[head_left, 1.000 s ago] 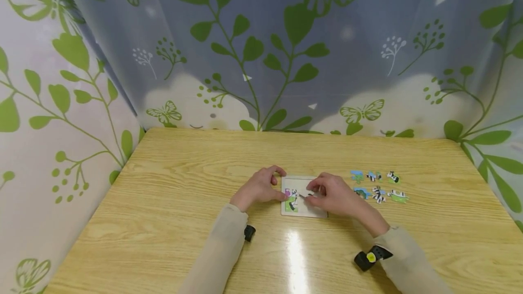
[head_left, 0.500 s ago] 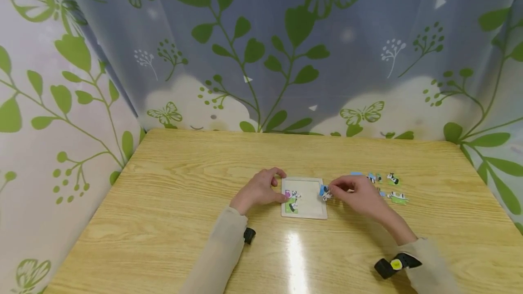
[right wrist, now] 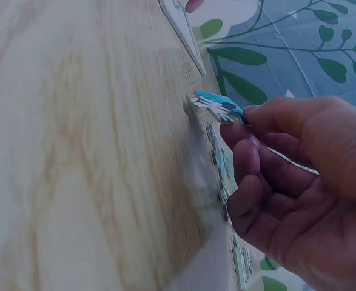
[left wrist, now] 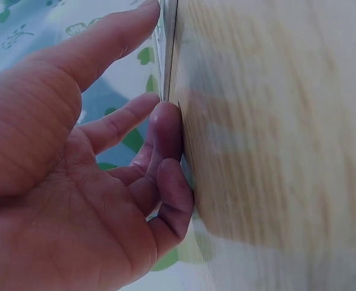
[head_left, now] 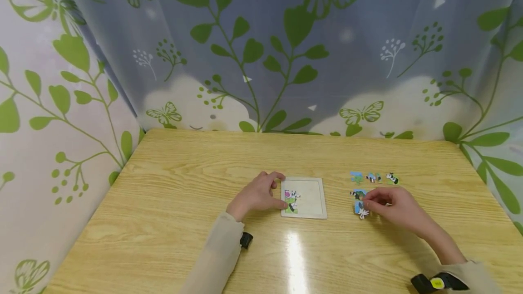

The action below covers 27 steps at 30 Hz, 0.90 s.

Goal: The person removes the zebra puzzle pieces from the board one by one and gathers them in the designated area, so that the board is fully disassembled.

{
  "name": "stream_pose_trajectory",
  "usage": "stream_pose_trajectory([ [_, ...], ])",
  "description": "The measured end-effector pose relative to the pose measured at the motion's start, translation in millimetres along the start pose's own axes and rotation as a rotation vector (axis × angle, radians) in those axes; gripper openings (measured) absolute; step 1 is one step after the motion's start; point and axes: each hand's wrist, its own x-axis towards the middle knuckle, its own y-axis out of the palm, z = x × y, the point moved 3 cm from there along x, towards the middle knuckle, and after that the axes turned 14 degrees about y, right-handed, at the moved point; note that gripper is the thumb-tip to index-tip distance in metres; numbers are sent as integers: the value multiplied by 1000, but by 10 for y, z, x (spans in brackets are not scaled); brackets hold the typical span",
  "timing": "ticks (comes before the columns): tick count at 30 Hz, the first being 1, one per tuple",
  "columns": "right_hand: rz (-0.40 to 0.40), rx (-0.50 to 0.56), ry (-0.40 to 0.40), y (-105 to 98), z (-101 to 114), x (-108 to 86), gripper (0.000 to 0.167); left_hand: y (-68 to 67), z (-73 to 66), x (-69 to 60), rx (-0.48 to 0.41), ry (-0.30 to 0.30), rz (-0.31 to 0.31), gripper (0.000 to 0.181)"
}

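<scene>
A square jigsaw board (head_left: 310, 196) lies on the table, with a few joined pieces (head_left: 292, 203) at its lower left. My left hand (head_left: 255, 194) rests at the board's left side, thumb on the lower left edge and index finger at the upper left corner. In the left wrist view, the thumb reaches along the board (left wrist: 169, 48); other fingers bend near the tabletop. My right hand (head_left: 402, 208) pinches a blue-and-white puzzle piece (head_left: 361, 210) between thumb and fingers, to the right of the board. That puzzle piece (right wrist: 214, 107) is held tilted above the tabletop in the right wrist view.
Loose puzzle pieces (head_left: 356, 177) lie in a row right of the board, with another piece (head_left: 358, 193) just in front. My right hand covers part of that area. A patterned cloth (head_left: 261, 49) hangs behind the wooden table (head_left: 204, 158).
My right hand has moved right, away from the board, carrying the pinched puzzle piece to the loose pieces. My left hand has stayed at the board's left side.
</scene>
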Motion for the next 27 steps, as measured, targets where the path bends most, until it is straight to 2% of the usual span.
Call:
stream_pose_trajectory([
  [11, -21, -78, 13, 17, -65, -12, 6, 16, 64, -2, -25, -33, 0, 74],
  [20, -137, -123, -66, -5, -28, -3, 4, 16, 61, 31, -51, -35, 7, 74],
  [27, -89, -77, -75, 133, 187, 77, 8, 12, 53, 37, -53, -42, 17, 77],
])
